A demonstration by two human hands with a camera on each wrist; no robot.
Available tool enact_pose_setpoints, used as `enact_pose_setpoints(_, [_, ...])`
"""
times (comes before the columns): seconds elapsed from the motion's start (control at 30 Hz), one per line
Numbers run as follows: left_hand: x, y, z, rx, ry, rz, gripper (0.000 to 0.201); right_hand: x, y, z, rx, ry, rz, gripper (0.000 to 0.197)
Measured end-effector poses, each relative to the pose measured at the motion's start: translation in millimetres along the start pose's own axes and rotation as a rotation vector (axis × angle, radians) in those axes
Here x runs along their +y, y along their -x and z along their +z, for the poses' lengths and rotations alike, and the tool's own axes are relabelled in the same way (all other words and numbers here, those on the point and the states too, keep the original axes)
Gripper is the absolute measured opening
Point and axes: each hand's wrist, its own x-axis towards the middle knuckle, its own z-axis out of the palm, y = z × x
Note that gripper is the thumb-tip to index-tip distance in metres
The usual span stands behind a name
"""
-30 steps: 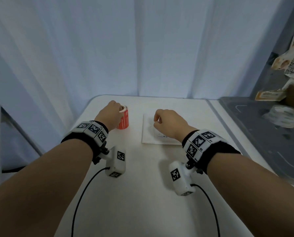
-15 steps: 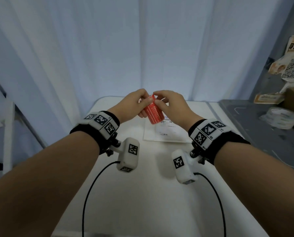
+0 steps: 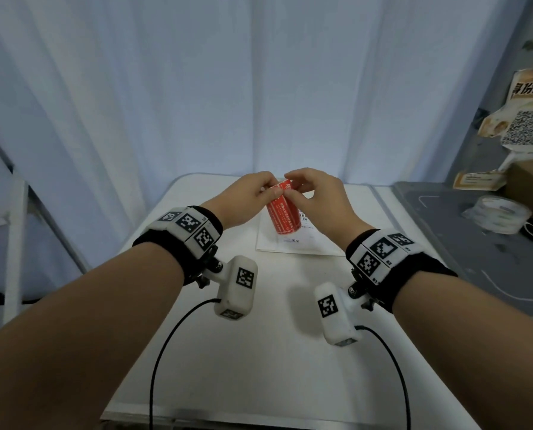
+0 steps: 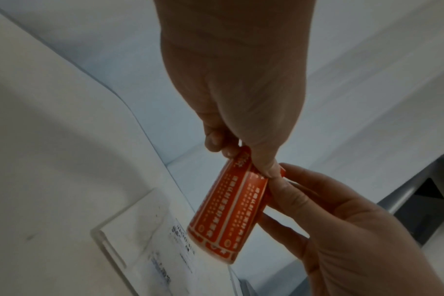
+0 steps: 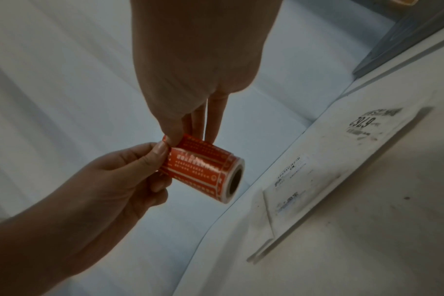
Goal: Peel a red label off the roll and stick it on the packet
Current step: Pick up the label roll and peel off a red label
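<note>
left hand [image 3: 246, 197] gripping the red paper label roll [image 3: 283, 215] up off the white table [image 3: 277, 352], right hand [image 3: 318, 197] pinching its lifted label corner [image 5: 184, 140], flat white paper packet [image 3: 277, 243] lying underneath

Two hands, the left hand [image 3: 249, 197] and the right hand [image 3: 319, 198], meet on one roll of red labels [image 3: 283, 214] above one white packet [image 3: 299, 240] near the white table's [image 3: 228, 367] far edge, while one roll of clear tape [image 3: 497, 214] lies on the one grey surface [image 3: 476, 268] beside its right edge.
</note>
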Motion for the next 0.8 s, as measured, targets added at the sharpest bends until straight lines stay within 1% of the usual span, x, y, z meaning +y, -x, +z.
enact_pose_setpoints(0.1, [0, 1, -1, -0.014, -0.020, -0.020, 0.017, -2, 2, 1, -0.002, 0.012, -0.005, 0.024])
enact_pose_setpoints(0.27, [0, 4, -3, -0.063, 0.059, -0.085, 0.020, -4, 3, -1, -0.024, 0.087, -0.038, 0.023])
enact_pose_setpoints(0.4, [0, 6, -4, -0.052, 0.103, -0.107, 0.020, -3, 3, -2, -0.020, 0.115, -0.023, 0.022])
enact_pose_setpoints(0.47, [1, 5, -4, -0.022, 0.117, -0.100, 0.019, -4, 3, -1, -0.005, 0.099, 0.012, 0.014])
enact_pose_setpoints(0.5, [2, 5, -3, -0.007, 0.114, -0.093, 0.018, -4, 2, -1, -0.011, 0.068, 0.044, 0.013])
enact_pose_setpoints(0.63, [4, 5, -4, 0.017, 0.067, -0.064, 0.015, -9, -1, -6, -0.068, -0.109, 0.177, 0.021])
enact_pose_setpoints(0.7, [5, 6, -4, 0.024, 0.024, -0.049, 0.014, -12, -2, -7, -0.078, -0.143, 0.208, 0.023])
enact_pose_setpoints(0.8, [7, 6, -4, 0.034, -0.058, -0.028, 0.019, -15, -3, -8, -0.071, -0.146, 0.233, 0.027])
